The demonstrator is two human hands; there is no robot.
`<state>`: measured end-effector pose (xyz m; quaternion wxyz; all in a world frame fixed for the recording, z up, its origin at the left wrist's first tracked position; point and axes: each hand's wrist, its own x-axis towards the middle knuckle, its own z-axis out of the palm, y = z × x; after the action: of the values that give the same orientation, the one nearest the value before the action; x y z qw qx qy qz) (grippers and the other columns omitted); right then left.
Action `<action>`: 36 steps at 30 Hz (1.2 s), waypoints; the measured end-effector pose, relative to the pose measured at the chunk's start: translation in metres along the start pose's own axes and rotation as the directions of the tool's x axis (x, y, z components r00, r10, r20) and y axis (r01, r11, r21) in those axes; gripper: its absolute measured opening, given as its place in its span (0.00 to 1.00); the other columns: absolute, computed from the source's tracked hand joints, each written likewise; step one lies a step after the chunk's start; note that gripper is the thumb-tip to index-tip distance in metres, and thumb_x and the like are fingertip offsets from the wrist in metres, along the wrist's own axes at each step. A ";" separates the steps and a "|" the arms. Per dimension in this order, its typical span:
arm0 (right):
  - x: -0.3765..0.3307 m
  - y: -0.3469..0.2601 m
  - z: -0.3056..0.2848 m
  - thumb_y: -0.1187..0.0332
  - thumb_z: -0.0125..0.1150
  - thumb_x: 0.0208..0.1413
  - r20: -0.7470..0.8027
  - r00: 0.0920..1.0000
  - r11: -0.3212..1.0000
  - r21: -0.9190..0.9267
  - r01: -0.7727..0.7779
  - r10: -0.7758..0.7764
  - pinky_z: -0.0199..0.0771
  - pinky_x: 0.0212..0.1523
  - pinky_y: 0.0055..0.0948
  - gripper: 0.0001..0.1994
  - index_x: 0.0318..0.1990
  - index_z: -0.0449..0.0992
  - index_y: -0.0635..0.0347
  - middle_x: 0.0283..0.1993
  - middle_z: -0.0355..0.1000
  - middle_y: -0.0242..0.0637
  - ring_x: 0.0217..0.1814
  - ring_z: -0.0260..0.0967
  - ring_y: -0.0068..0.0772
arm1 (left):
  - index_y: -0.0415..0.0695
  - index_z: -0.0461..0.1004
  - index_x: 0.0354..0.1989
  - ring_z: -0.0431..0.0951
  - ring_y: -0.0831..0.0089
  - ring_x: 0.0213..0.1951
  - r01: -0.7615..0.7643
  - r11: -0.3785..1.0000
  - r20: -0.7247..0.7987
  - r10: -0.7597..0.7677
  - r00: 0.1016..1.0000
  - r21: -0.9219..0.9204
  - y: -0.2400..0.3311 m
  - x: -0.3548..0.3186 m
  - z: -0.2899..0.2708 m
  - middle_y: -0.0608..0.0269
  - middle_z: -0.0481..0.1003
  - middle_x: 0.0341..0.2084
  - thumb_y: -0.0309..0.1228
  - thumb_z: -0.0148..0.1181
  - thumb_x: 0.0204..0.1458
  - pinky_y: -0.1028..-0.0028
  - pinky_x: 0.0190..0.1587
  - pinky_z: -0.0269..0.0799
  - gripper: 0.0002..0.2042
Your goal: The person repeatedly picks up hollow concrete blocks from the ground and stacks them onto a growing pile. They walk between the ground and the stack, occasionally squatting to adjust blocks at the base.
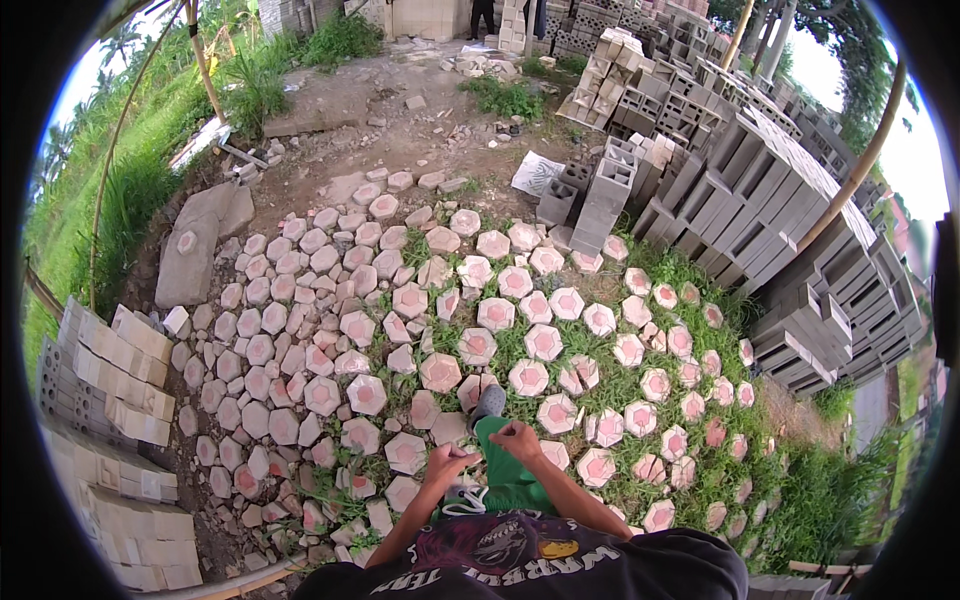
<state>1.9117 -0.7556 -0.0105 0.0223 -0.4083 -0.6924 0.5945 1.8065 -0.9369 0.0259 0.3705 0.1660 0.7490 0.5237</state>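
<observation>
In front of my body, low in the middle, my left hand (448,464) is closed with its fingertips pressed together. My right hand (518,441) is a little farther out, its fingers curled in a pinch. A gap lies between the two hands, and anything in them is too small to make out. Below and between them show my green shorts (512,490) with a white drawstring (465,500). One grey shoe (489,402) stands on the paving just beyond my right hand.
Hexagonal pavers (543,342) with pinkish centres cover uneven, grassy ground, some cracked. Hollow concrete blocks (735,195) are stacked high at the right, and pale blocks (125,375) at the left. A flat slab (190,255) lies far left. A person (483,18) stands at the back.
</observation>
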 end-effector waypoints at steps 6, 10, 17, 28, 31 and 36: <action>0.136 -0.053 -0.005 0.51 0.73 0.38 0.146 0.988 0.990 -0.123 0.075 -0.057 0.71 0.33 0.31 0.22 0.28 0.76 0.63 0.26 0.74 0.37 0.29 0.71 0.28 | 0.35 0.74 0.19 0.67 0.83 0.19 -0.077 0.997 -0.076 0.077 0.994 0.003 0.035 0.109 -0.014 0.64 0.73 0.15 0.39 0.74 0.38 0.78 0.22 0.63 0.19; 0.219 -0.134 -0.033 0.52 0.72 0.42 0.205 0.964 0.973 -0.119 0.197 -0.170 0.64 0.25 0.25 0.22 0.25 0.73 0.63 0.20 0.69 0.31 0.22 0.63 0.19 | 0.36 0.74 0.19 0.64 0.82 0.18 -0.038 0.999 -0.182 0.040 0.982 0.019 0.088 0.194 -0.031 0.68 0.70 0.13 0.45 0.73 0.39 0.76 0.21 0.59 0.21; 0.321 -0.191 -0.097 0.52 0.73 0.40 0.113 0.977 0.983 0.064 0.175 -0.181 0.63 0.24 0.25 0.22 0.22 0.73 0.63 0.18 0.69 0.32 0.20 0.61 0.21 | 0.35 0.74 0.17 0.70 0.79 0.22 -0.013 0.988 -0.232 -0.023 0.972 -0.151 0.166 0.336 -0.010 0.64 0.74 0.18 0.51 0.58 0.53 0.78 0.27 0.64 0.27; 0.371 -0.165 -0.186 0.59 0.70 0.46 -0.180 0.982 0.968 0.252 -0.007 0.054 0.59 0.22 0.22 0.18 0.18 0.68 0.59 0.18 0.67 0.29 0.20 0.59 0.16 | 0.36 0.77 0.39 0.77 0.62 0.41 0.156 0.987 0.302 -0.139 0.943 -0.031 0.197 0.471 0.078 0.53 0.78 0.38 0.49 0.21 0.61 0.64 0.48 0.69 0.35; 0.391 -0.143 -0.207 0.58 0.69 0.48 -0.259 0.957 0.948 0.315 -0.040 0.127 0.58 0.23 0.22 0.18 0.18 0.68 0.58 0.18 0.68 0.30 0.20 0.60 0.18 | 0.36 0.76 0.43 0.77 0.61 0.42 0.142 0.990 0.408 -0.122 0.905 -0.019 0.204 0.518 0.109 0.53 0.78 0.41 0.50 0.23 0.60 0.64 0.48 0.68 0.34; 0.445 -0.150 -0.254 0.57 0.66 0.49 -0.371 0.894 0.914 0.397 -0.089 0.249 0.60 0.24 0.24 0.19 0.17 0.69 0.60 0.18 0.69 0.31 0.22 0.61 0.19 | 0.36 0.76 0.45 0.77 0.61 0.41 0.021 0.995 0.558 -0.071 0.827 0.096 0.235 0.595 0.154 0.53 0.78 0.42 0.49 0.26 0.60 0.65 0.48 0.68 0.32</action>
<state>1.6661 -0.2815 -0.0127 0.1922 -0.5730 -0.5085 0.6133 1.4876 -0.3632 -0.0150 0.5788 0.3100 0.6329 0.4103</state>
